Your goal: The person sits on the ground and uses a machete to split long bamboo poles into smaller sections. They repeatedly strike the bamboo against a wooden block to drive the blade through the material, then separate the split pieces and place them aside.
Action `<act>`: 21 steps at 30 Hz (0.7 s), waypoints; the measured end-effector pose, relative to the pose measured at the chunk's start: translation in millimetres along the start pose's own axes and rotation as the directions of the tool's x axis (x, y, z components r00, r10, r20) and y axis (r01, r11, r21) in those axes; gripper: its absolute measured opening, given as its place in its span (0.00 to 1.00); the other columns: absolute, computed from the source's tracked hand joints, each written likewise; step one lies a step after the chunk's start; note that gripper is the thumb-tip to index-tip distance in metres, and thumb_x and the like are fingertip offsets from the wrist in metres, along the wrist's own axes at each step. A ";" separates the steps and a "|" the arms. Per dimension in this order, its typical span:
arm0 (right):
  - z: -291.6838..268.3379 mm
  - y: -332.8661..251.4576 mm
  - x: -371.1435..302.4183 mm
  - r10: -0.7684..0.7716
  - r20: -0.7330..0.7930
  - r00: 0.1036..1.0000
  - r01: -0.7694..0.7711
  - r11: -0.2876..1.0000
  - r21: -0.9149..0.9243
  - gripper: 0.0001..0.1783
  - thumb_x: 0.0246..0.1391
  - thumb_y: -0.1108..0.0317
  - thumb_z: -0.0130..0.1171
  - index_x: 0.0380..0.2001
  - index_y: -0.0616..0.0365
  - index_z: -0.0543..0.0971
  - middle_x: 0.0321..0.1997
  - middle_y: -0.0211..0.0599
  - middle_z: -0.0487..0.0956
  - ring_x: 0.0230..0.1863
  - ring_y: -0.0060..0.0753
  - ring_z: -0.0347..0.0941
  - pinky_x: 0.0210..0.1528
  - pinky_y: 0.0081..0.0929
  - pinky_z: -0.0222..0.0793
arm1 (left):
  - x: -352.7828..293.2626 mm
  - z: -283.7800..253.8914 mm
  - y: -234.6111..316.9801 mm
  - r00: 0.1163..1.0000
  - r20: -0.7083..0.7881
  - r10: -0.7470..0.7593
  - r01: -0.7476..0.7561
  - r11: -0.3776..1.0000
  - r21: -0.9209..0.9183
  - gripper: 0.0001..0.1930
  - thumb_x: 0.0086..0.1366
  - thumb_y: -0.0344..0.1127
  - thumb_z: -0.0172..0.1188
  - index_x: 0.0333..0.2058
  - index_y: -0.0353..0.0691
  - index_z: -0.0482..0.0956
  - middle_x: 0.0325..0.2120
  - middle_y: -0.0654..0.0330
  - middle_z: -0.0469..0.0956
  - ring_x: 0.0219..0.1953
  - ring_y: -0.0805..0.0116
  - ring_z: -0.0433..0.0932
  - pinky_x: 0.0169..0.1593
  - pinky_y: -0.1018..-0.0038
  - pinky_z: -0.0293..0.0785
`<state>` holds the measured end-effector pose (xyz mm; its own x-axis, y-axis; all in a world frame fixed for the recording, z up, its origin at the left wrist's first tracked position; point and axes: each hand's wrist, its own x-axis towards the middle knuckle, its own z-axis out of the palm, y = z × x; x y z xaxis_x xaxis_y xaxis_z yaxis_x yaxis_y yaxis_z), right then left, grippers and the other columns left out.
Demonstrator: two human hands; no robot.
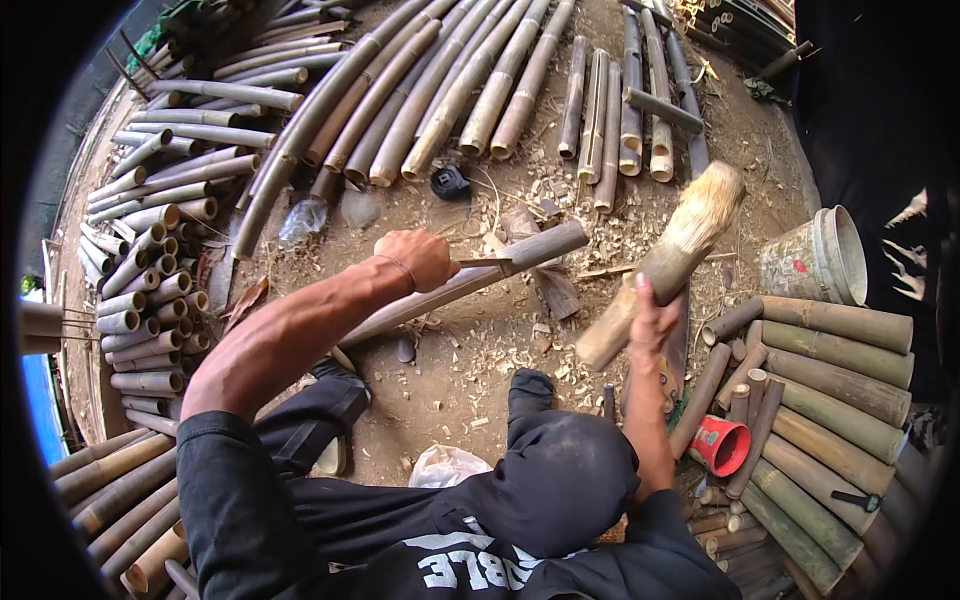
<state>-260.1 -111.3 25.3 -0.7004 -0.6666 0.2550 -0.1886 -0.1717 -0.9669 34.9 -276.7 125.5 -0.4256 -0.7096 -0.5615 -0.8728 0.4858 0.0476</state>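
My left hand (416, 257) is closed around the handle of a knife whose blade (487, 263) is set into the end of a long bamboo pole (470, 280). The pole slants from my lap up to the right over the dirt. My right hand (650, 322) grips a thick wooden mallet (665, 258) with a frayed, splintered head, raised to the right of the pole's end. My knees in dark trousers sit below both hands.
Long bamboo poles (430, 90) lie fanned across the top. Short cut bamboo tubes (150, 280) are stacked at the left, thicker ones (840, 390) at the right. A grey bucket (820, 258), a red cup (722, 444) and wood chips lie on the dirt.
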 end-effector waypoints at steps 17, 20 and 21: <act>126.9 -424.4 97.4 -0.961 0.054 0.272 0.955 0.276 0.107 0.39 0.53 0.52 0.67 0.58 0.68 0.63 0.35 0.40 0.78 0.33 0.30 0.77 0.36 0.30 0.75 | -98.0 35.3 4.4 0.712 -0.558 -0.426 -0.067 0.750 -0.658 0.31 0.72 0.59 0.40 0.36 0.29 0.72 0.29 0.33 0.79 0.36 0.31 0.79 0.40 0.45 0.73; 151.2 -367.5 80.3 -0.924 0.043 0.379 0.923 0.374 -0.091 0.44 0.48 0.51 0.68 0.59 0.64 0.58 0.41 0.50 0.75 0.28 0.41 0.78 0.30 0.35 0.80 | -97.2 34.1 9.7 0.742 -0.511 -0.434 -0.066 0.711 -0.700 0.31 0.72 0.58 0.40 0.38 0.29 0.73 0.30 0.32 0.78 0.38 0.31 0.78 0.43 0.45 0.72; 154.2 -308.0 81.2 -0.870 0.262 0.419 0.908 0.407 -0.101 0.45 0.49 0.52 0.67 0.62 0.60 0.56 0.44 0.53 0.74 0.33 0.44 0.78 0.32 0.39 0.80 | -95.6 35.3 7.6 0.738 -0.519 -0.430 -0.073 0.714 -0.696 0.31 0.72 0.58 0.41 0.37 0.29 0.74 0.30 0.31 0.78 0.38 0.31 0.78 0.43 0.45 0.72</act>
<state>-152.7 -224.4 343.0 0.0512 -0.3197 0.9461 -0.7821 -0.6020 -0.1611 77.3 -187.1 150.4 -0.0629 -0.9980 -0.0061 -0.7584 0.0438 0.6503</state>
